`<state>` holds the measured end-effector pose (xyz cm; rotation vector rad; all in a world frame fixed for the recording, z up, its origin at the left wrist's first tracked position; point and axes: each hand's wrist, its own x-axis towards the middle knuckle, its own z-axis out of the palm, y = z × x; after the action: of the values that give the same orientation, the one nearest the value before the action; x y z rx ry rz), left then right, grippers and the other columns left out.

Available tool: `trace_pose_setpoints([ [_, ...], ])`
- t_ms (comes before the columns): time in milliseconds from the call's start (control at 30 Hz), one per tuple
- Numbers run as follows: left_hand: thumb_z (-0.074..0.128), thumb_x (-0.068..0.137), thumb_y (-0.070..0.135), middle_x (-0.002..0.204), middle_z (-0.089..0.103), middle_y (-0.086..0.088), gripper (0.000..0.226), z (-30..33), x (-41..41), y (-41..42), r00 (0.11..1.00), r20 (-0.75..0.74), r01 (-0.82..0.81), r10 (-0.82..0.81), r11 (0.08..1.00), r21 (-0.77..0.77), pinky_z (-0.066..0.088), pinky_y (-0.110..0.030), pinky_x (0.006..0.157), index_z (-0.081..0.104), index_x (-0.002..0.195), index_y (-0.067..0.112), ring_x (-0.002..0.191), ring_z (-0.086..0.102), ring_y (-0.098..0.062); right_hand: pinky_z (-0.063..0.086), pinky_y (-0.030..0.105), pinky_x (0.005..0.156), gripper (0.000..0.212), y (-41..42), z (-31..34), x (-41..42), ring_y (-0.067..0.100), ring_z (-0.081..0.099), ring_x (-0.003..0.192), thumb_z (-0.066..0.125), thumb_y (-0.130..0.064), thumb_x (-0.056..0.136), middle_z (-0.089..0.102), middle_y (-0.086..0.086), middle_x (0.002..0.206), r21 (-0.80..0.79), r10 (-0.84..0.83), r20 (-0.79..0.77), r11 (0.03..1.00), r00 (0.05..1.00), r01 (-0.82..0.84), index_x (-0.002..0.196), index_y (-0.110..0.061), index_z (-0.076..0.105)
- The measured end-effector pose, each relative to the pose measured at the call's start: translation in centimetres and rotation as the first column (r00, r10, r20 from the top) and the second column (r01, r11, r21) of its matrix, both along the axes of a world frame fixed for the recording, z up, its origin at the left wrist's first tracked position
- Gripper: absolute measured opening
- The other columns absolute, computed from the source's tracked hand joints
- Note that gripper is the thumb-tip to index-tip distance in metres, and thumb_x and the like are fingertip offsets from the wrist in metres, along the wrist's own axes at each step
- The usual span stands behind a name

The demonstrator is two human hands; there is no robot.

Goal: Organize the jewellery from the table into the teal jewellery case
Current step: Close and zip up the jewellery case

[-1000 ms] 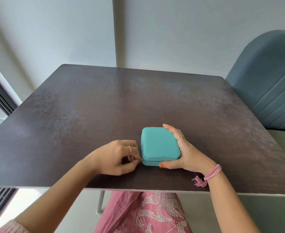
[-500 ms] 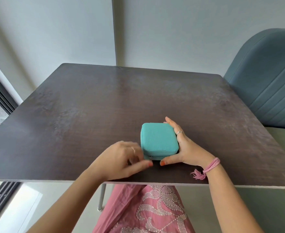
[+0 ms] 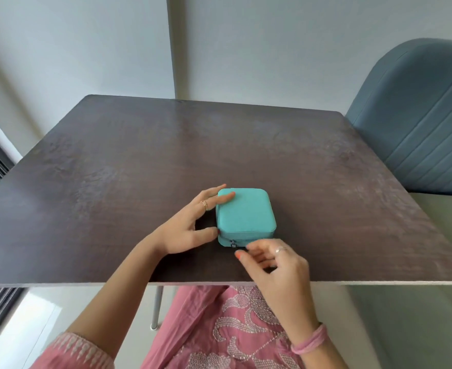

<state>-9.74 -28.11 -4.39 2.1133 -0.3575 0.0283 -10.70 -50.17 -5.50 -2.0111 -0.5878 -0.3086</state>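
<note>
Left grip: left hand (image 3: 190, 227) is bracing the teal jewellery case (image 3: 246, 215), fingers straight and spread, fingertips (image 3: 228, 195) lying on the lid's far-left corner, thumb pressing the near-left side wall. Nothing is clamped; it is steadying only.

Right grip: right hand (image 3: 275, 267) is hovering at the case's near edge, fingers loosely curled, holding nothing; thumb and forefinger are reaching toward the zip pull (image 3: 233, 245), just short of it as far as one can tell.

Item: case, closed, lid down, sitting on the dark table (image 3: 113, 161) near its front edge, between both hands.

Jewellery: no loose pieces showing on the table; rings are being worn on both hands.

Step, as judged: the zip is being worked, whether opening or closing cannot be told. Next move is calling for a fine pinch on the small pull while the left hand is stopping the case sliding.
</note>
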Motion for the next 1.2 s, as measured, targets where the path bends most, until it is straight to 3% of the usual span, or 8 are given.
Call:
trace_pose_setpoints([
  [133,0.053,0.085,0.026,0.156,0.018,0.005,0.066,0.0,-0.2,0.1,1.000,-0.026,0.006,-0.007,1.000,-0.027,0.017,-0.029,0.118,0.031,0.147,0.025,0.145,0.012,-0.004,0.055,0.022,0.055,0.026,2.0,-0.4,-0.2,0.004,0.062,0.060,0.076,-0.043,0.074,0.067,-0.010,0.071,-0.222,-0.070,0.106,0.971,0.992,0.092,0.078,-0.017,0.073],
  [267,0.056,0.085,0.040,0.157,0.018,0.005,0.068,-0.2,-0.2,0.0,1.000,-0.017,-0.011,0.010,1.000,-0.009,0.018,-0.034,0.119,0.030,0.147,0.030,0.145,0.013,-0.004,0.054,0.027,0.049,0.019,3.0,-0.2,0.1,0.008,0.059,0.054,0.080,-0.034,0.074,0.064,-0.008,0.062,-0.289,-0.124,0.167,0.942,0.978,0.169,0.067,-0.019,0.069],
  [400,0.068,0.078,0.049,0.156,0.020,0.008,0.078,-0.3,0.0,-0.3,0.998,0.035,-0.053,0.051,0.997,0.060,0.022,-0.039,0.118,0.032,0.146,0.034,0.144,0.017,-0.002,0.054,0.026,0.049,0.016,2.7,-0.1,0.0,0.007,0.058,0.053,0.077,-0.025,0.077,0.062,-0.009,0.063,-0.249,-0.103,0.100,0.960,0.990,0.125,0.066,-0.019,0.067],
  [600,0.070,0.074,0.050,0.155,0.023,0.013,0.078,-0.4,0.1,-0.3,0.996,0.054,-0.076,0.072,0.994,0.076,0.024,-0.031,0.117,0.034,0.143,0.040,0.140,0.024,0.002,0.053,0.021,0.055,0.012,-2.2,1.6,1.6,-0.001,0.060,0.057,0.074,-0.025,0.078,0.064,-0.015,0.064,-0.313,-0.132,-0.012,0.942,0.991,0.122,0.068,-0.023,0.069],
  [833,0.070,0.072,0.052,0.154,0.023,0.016,0.077,-0.4,0.1,-0.4,0.994,0.058,-0.095,0.090,0.991,0.090,0.024,-0.030,0.117,0.034,0.141,0.044,0.139,0.025,0.004,0.043,0.001,0.062,0.007,-4.5,2.9,6.5,-0.009,0.062,0.067,0.073,-0.025,0.079,0.065,-0.018,0.064,-0.386,-0.099,-0.147,0.922,0.984,0.035,0.073,-0.023,0.071],
  [900,0.069,0.073,0.052,0.154,0.023,0.016,0.077,-0.4,0.1,-0.4,0.995,0.051,-0.095,0.091,0.991,0.095,0.025,-0.031,0.117,0.034,0.141,0.045,0.139,0.025,0.004,0.047,0.005,0.065,0.008,-4.3,3.3,8.4,-0.003,0.064,0.065,0.073,-0.022,0.079,0.069,-0.011,0.062,-0.347,-0.052,-0.239,0.937,0.970,-0.035,0.071,-0.019,0.072],
  [1033,0.070,0.073,0.052,0.154,0.022,0.017,0.076,-0.4,0.0,-0.2,0.995,0.049,-0.094,0.090,0.991,0.096,0.025,-0.031,0.117,0.034,0.140,0.046,0.139,0.025,0.003,0.059,0.026,0.069,0.004,-3.2,4.0,12.1,0.019,0.072,0.073,0.072,-0.013,0.082,0.073,0.003,0.068,-0.181,0.033,-0.486,0.974,0.873,-0.138,0.078,-0.012,0.074],
  [1200,0.071,0.074,0.048,0.154,0.024,0.016,0.076,-0.2,0.0,-0.3,0.995,0.061,-0.084,0.079,0.993,0.085,0.024,-0.022,0.115,0.035,0.140,0.042,0.138,0.026,0.006,0.059,0.035,0.075,0.005,-1.6,4.6,15.5,0.024,0.073,0.080,0.074,-0.014,0.080,0.074,0.009,0.075,-0.163,0.108,-0.546,0.959,0.831,-0.232,0.080,-0.009,0.073],
])
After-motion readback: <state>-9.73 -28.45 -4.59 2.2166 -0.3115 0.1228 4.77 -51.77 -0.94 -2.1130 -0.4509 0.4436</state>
